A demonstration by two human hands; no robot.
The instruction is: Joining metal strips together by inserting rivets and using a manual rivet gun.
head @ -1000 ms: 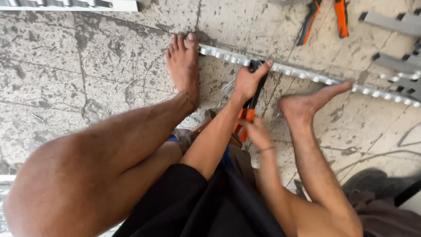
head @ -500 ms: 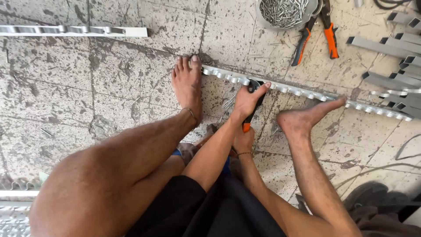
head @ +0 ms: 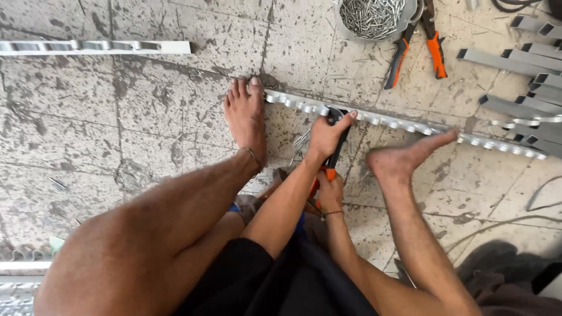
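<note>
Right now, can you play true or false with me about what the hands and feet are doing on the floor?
1. The left hand grips the head of a black and orange hand tool against the long metal strip. True.
2. The right hand is lifted high in the air. False: it is down at the tool's orange handles.
3. Both bare feet touch the strip. True: the left foot is at its end, and the right foot has toes on it.
4. The round metal bowl is empty. False: it is full of small metal pins.
5. The orange-handled snips are in a hand. False: they lie on the floor by the bowl.
</note>
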